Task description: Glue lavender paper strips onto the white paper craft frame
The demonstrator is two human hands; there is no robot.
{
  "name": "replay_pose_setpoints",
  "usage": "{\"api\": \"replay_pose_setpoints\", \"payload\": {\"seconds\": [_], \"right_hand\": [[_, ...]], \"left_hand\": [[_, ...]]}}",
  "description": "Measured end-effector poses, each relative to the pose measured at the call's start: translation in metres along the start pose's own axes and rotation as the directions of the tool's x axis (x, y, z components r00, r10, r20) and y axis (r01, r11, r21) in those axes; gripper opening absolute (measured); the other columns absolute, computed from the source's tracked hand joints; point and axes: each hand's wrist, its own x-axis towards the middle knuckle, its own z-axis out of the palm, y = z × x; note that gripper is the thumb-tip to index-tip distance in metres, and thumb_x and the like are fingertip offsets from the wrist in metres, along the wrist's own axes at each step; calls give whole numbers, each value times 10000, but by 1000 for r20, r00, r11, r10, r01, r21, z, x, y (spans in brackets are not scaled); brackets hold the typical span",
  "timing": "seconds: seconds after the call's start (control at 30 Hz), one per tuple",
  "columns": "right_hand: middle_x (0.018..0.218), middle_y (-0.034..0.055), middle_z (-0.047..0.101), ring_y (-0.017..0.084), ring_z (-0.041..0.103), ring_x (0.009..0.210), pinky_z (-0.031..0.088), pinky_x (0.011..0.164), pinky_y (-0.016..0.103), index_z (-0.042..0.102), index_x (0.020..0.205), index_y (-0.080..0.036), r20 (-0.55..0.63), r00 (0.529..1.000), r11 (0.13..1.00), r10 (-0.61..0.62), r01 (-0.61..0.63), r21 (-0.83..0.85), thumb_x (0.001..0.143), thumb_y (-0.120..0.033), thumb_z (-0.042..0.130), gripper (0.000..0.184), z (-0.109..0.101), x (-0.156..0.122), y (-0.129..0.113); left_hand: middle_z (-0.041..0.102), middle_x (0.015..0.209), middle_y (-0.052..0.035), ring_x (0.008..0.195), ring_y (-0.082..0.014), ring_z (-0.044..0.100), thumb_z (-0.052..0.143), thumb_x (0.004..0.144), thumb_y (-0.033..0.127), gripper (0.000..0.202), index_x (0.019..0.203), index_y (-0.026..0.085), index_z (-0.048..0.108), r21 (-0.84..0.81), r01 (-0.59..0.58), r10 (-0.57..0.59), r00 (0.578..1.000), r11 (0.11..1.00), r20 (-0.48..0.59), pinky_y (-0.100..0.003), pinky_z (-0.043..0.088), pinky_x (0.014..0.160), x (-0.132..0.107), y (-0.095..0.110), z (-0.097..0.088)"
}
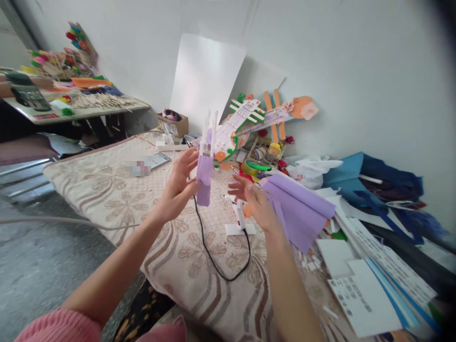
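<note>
My left hand (178, 183) is raised above the mattress and pinches an upright white stick piece (207, 137) whose lower part is wrapped in lilac paper (204, 178). Thumb and fingers close on the wrap. My right hand (254, 199) hovers just to its right, fingers loosely curled, with a large folded lilac paper sheet (299, 206) hanging against its far side; the grip on it is partly hidden. Below the right hand a white glue gun (239, 216) stands on its base with a black cord (217, 259) trailing over the mattress.
A patterned beige mattress (117, 199) carries a phone (156, 160), a power strip (171, 145) and craft pieces (249, 118). White foam boards and printed sheets (370, 280) pile at the right. A white board (206, 80) leans on the wall. A cluttered table (71, 102) stands at the far left.
</note>
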Motion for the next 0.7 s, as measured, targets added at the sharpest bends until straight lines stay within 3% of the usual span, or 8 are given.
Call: {"api": "replay_pose_setpoints", "payload": {"seconds": [0.1, 0.17, 0.27, 0.33, 0.4, 0.47, 0.6, 0.7], "right_hand": [[741, 37, 731, 181, 707, 658, 549, 592, 287, 645, 1197, -209, -97, 995, 997, 21, -28, -70, 894, -539, 602, 451, 4, -1, -4], [966, 70, 760, 190, 731, 756, 573, 645, 308, 553, 1344, -248, -67, 998, 997, -3, -3, -80, 829, -430, 710, 568, 9, -1, -5], [1508, 110, 498, 228, 665, 1162, 571, 888, 377, 455, 1435, -341, 44, 990, 988, -133, 136, -76, 730, -338, 815, 792, 18, -3, -4], [1386, 100, 599, 218, 676, 1113, 550, 923, 394, 595, 1277, -291, -32, 986, 983, -161, 158, -96, 800, -341, 757, 506, 23, -3, -3], [989, 64, 725, 205, 700, 904, 552, 865, 397, 685, 989, -230, -147, 976, 977, -159, 134, -169, 882, -363, 663, 172, 27, -4, -3], [813, 50, 701, 218, 681, 863, 541, 863, 414, 682, 825, -218, -180, 961, 952, -211, 160, -260, 933, -396, 590, 228, 30, -5, -5], [1222, 97, 673, 244, 628, 1161, 506, 1005, 432, 683, 1105, -245, -105, 925, 910, -365, 331, -248, 943, -386, 592, 233, 36, -8, -14], [1135, 76, 692, 201, 687, 991, 558, 890, 375, 654, 1128, -254, -164, 923, 927, -349, 314, -204, 956, -323, 586, 198, 43, -11, -19]], "left_hand": [[399, 1566, -57, 1457, -326, 376, 658, 923, 320, 636, 1484, 383, 364, -6, -7, 7, 1000, 1000, -2, -527, 439, 1131, 0, 0, 1], [401, 1565, -60, 1460, -325, 373, 647, 930, 317, 628, 1486, 383, 363, -7, 1, -2, 1000, 1000, -9, -519, 460, 1117, -1, 1, 2], [373, 1586, -69, 1475, -322, 354, 621, 949, 310, 626, 1499, 387, 333, -17, 24, -24, 1000, 1000, -2, -509, 490, 1094, -5, 3, 4], [339, 1608, -67, 1492, -314, 329, 607, 959, 303, 634, 1507, 403, 306, -23, 34, -33, 999, 999, 15, -511, 486, 1100, -8, 4, 6], [323, 1618, -63, 1503, -307, 312, 597, 966, 300, 632, 1509, 415, 294, -17, 35, -35, 999, 999, 23, -516, 472, 1114, -12, 4, 7], [320, 1620, -61, 1508, -303, 304, 592, 970, 300, 625, 1508, 420, 296, -10, 34, -34, 999, 999, 22, -517, 460, 1127, -14, 4, 8], [299, 1630, -56, 1511, -305, 295, 589, 971, 304, 621, 1509, 422, 301, -12, 50, -50, 999, 999, 11, -520, 435, 1150, -19, 3, 7], [290, 1633, -53, 1511, -303, 294, 586, 972, 304, 621, 1510, 425, 298, -19, 48, -48, 999, 999, 10, -529, 414, 1165, -23, 1, 7]]}}
